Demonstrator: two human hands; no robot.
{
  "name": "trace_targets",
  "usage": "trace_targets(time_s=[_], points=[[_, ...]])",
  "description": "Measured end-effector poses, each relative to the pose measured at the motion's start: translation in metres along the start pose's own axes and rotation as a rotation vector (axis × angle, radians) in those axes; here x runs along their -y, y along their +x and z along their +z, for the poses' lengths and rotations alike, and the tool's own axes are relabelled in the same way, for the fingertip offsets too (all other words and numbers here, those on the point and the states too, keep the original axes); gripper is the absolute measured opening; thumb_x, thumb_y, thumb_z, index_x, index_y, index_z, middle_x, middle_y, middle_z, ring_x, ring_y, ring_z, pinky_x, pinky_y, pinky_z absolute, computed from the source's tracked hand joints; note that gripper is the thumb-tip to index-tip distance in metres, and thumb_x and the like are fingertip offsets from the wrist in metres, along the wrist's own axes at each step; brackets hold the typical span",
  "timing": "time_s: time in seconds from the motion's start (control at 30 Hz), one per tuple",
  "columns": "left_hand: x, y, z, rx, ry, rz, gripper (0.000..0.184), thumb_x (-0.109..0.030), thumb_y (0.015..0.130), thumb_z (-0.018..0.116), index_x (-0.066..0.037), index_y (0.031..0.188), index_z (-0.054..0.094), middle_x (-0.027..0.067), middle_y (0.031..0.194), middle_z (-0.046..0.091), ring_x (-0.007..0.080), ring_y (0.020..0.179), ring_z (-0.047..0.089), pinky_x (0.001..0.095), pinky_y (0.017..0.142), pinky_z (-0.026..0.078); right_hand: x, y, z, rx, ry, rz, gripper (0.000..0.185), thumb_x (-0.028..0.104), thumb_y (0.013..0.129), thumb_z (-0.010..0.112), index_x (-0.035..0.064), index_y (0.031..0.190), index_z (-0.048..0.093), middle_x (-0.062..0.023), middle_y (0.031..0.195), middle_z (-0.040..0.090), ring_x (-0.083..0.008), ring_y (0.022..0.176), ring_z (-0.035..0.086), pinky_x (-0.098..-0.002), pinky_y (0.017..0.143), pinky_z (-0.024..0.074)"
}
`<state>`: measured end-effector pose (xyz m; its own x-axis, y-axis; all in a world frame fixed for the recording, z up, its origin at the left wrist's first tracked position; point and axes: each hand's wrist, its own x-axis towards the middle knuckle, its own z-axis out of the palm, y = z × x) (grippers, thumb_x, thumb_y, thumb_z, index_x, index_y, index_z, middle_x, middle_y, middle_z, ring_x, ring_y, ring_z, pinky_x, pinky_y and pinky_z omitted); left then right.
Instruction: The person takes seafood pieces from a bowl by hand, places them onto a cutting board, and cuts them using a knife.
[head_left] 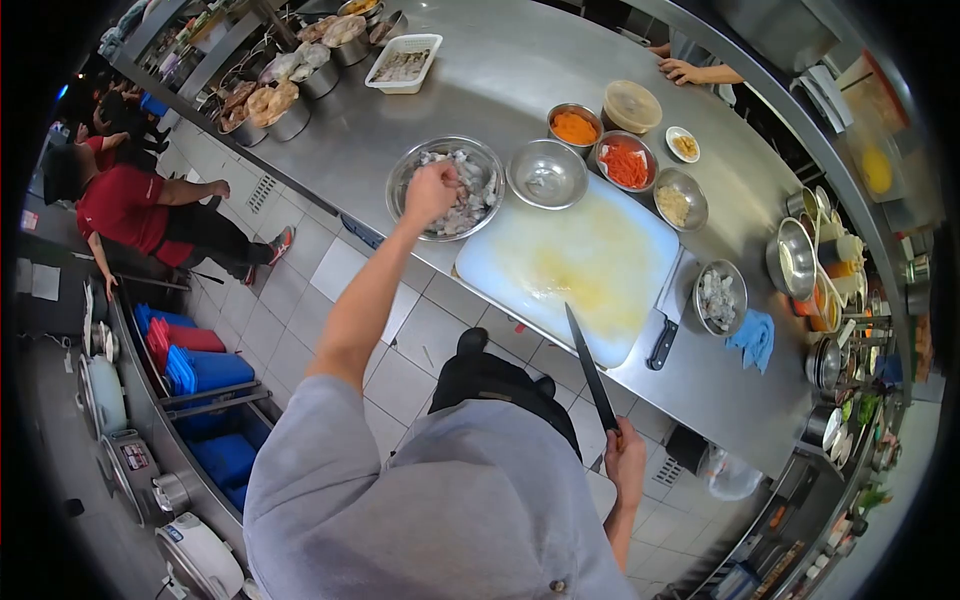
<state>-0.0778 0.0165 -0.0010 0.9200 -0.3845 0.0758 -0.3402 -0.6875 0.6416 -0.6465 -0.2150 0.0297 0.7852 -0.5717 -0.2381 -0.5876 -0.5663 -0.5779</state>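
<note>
My left hand (432, 192) reaches into a metal bowl (397, 168) of grey raw shrimp (470, 212), its fingers bent down among the pieces. What the fingertips hold is too small to make out. Low at the right, my right hand (626, 455) is wrapped round the handle of a long dark knife (590, 372), whose tip points up to the front edge of the white cutting board (570, 255). The board is wet and stained yellow. Behind it stands a small metal bowl (547, 174) with a little clear content.
Bowls of orange food (574, 127), red strips (625, 163) and shrimp (717, 298) surround the board. A second knife (662, 343) and a blue cloth (753, 340) lie at right. A person in red (120, 208) stands left; another person's hand (682, 71) rests on the far edge.
</note>
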Motion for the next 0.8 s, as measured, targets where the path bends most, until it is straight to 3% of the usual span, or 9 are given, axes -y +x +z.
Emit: trace_targets(time_s=[0.03,0.13,0.23,0.43,0.53,0.57,0.77,0.8], points=[[0.01,0.004,-0.006,0.069,0.085,-0.025,0.024,0.001,0.086,0.067,-0.005,0.107,0.076,0.0161,0.104,0.077,0.0347,0.097,0.074,0.0439,0.088,0.06,0.003,0.003,-0.001,-0.006,0.0,-0.016,0.029,0.0,0.095,0.07,0.0023,0.124,0.067,-0.0253,0.092,0.072,-0.0456,0.081,0.069,-0.0472,0.074,0.0544],[0.024,0.007,-0.003,0.082,0.203,0.262,0.024,-0.001,0.083,0.069,-0.007,0.105,0.077,0.0164,0.116,0.075,0.0381,0.115,0.068,0.0503,0.104,0.053,0.015,0.011,-0.004,-0.016,-0.003,-0.049,0.029,0.002,0.096,0.07,0.0025,0.125,0.067,-0.0257,0.092,0.072,-0.0471,0.082,0.069,-0.0479,0.074,0.0543],[0.022,0.012,0.008,0.124,0.262,0.265,0.018,-0.002,0.083,0.071,-0.007,0.1,0.076,0.0155,0.125,0.073,0.0399,0.126,0.061,0.0537,0.112,0.046,0.025,0.014,-0.005,-0.018,-0.005,-0.041,0.028,0.003,0.097,0.07,0.0028,0.125,0.067,-0.0262,0.092,0.072,-0.0479,0.082,0.069,-0.0487,0.074,0.054],[0.028,0.035,-0.005,0.346,0.276,0.254,0.017,-0.004,0.083,0.076,-0.006,0.099,0.071,0.0151,0.11,0.076,0.0401,0.115,0.066,0.0516,0.11,0.048,0.032,0.009,0.004,-0.018,0.006,0.022,0.029,0.004,0.097,0.07,0.0027,0.126,0.067,-0.0252,0.091,0.072,-0.0459,0.079,0.069,-0.0482,0.072,0.0535],[0.035,0.033,-0.007,0.33,0.225,0.327,0.015,-0.002,0.082,0.074,-0.006,0.097,0.072,0.0142,0.103,0.076,0.0393,0.111,0.067,0.0504,0.108,0.049,0.034,0.004,0.011,-0.013,0.053,0.059,0.029,0.003,0.097,0.07,0.0021,0.126,0.067,-0.0251,0.09,0.072,-0.0445,0.077,0.068,-0.047,0.071,0.0535],[0.036,0.035,-0.008,0.351,0.268,0.431,0.013,-0.001,0.083,0.072,-0.007,0.094,0.074,0.0132,0.103,0.076,0.0387,0.11,0.067,0.0496,0.107,0.05,0.031,0.003,0.015,-0.022,0.066,0.048,0.029,0.003,0.097,0.07,0.0019,0.126,0.067,-0.0253,0.089,0.072,-0.0442,0.077,0.068,-0.0466,0.071,0.0534],[0.03,0.037,-0.007,0.279,0.44,0.531,0.015,-0.008,0.083,0.076,-0.008,0.098,0.078,0.0131,0.104,0.077,0.037,0.107,0.069,0.0446,0.1,0.053,0.03,0.002,0.019,-0.026,0.084,0.041,0.029,0.002,0.097,0.07,0.0011,0.127,0.066,-0.026,0.089,0.071,-0.0446,0.077,0.068,-0.0458,0.072,0.0539],[0.033,0.041,-0.006,0.289,0.294,0.472,0.014,-0.011,0.084,0.078,-0.007,0.098,0.079,0.0132,0.098,0.076,0.0345,0.1,0.069,0.0439,0.095,0.053,0.027,0.001,0.019,-0.035,0.083,0.03,0.03,0.002,0.097,0.07,0.0009,0.127,0.066,-0.026,0.089,0.071,-0.0447,0.077,0.068,-0.0456,0.072,0.054]])
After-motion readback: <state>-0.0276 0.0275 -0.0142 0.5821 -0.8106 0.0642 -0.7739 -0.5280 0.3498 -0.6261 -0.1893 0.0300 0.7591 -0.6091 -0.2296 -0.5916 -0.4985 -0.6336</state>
